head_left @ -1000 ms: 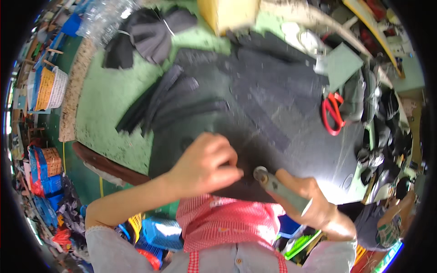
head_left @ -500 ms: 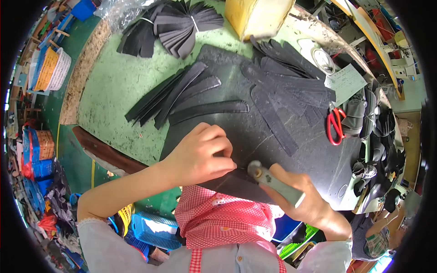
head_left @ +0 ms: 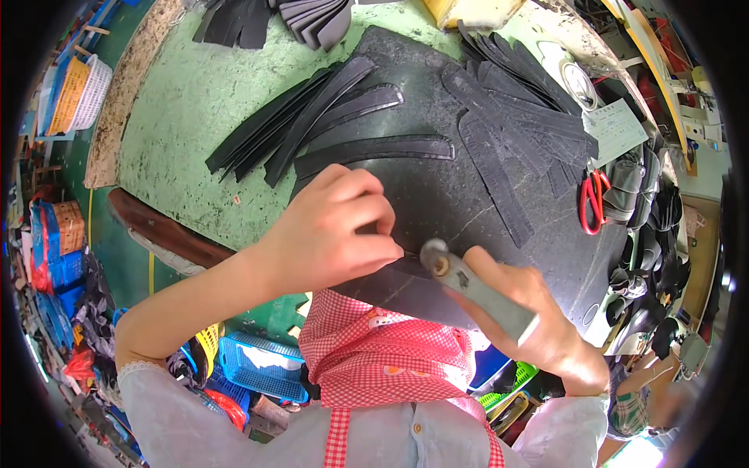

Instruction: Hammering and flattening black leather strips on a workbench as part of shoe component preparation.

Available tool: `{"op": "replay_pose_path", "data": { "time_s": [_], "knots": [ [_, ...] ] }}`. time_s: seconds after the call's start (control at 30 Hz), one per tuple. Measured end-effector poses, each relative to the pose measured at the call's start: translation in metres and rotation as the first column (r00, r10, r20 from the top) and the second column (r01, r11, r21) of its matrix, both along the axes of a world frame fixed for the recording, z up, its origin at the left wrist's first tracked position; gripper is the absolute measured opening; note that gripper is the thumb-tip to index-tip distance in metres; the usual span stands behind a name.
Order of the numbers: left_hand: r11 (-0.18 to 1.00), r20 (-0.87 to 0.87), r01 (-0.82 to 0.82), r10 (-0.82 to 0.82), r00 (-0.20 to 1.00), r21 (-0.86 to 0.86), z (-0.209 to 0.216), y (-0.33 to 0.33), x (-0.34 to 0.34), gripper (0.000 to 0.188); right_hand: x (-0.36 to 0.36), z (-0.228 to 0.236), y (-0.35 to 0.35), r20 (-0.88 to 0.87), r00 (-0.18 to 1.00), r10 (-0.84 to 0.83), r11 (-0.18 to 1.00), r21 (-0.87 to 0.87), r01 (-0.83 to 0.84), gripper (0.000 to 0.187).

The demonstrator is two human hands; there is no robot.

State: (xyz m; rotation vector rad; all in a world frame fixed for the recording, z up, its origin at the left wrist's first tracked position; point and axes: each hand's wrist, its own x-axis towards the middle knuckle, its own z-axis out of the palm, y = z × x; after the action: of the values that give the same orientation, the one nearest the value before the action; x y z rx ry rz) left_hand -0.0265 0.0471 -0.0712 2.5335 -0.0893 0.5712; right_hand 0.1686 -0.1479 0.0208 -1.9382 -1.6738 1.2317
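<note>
My right hand point(head_left: 530, 300) is wrapped round a hammer point(head_left: 484, 296), its rounded metal face low over the dark board point(head_left: 562, 257). Just left of the hammer face, my left hand point(head_left: 335, 222) is closed, thumb and fingertips pinched at a black strip point(head_left: 412, 265) on the board's near part. Most of that strip is hidden by the hand and hammer. Beyond my left hand lies a single curved black strip point(head_left: 374, 154) with a folded edge. A bundle of similar strips point(head_left: 289, 117) fans out to the left, and a flat heap of strips point(head_left: 507, 132) lies to the right.
Red-handled scissors point(head_left: 593, 203) and a paper slip point(head_left: 615, 131) lie on the right, near a white spool point(head_left: 577, 84). Stacked black pieces point(head_left: 320, 19) and a yellow container point(head_left: 472, 12) stand at the back. Blue baskets point(head_left: 261, 366) are below the table edge.
The view has shifted, so the tabletop items sit higher in the picture. Both hands keep their grip, and the hammer face stays close beside my left fingertips.
</note>
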Motion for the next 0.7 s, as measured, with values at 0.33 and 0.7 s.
{"op": "replay_pose_path", "data": {
  "time_s": [0.33,0.7],
  "knots": [
    [0.982,0.086,-0.056,0.041,0.995,0.179,0.003,0.007,-0.013,0.027,-0.011,-0.003,0.013,0.053,0.999,0.012,0.994,0.111,-0.018,0.024],
    [0.996,-0.104,-0.085,0.082,0.991,-0.022,0.006,0.028,-0.034,0.031,-0.018,0.001,0.038,0.037,0.994,0.102,0.995,0.0,-0.102,0.018]
  ]
}}
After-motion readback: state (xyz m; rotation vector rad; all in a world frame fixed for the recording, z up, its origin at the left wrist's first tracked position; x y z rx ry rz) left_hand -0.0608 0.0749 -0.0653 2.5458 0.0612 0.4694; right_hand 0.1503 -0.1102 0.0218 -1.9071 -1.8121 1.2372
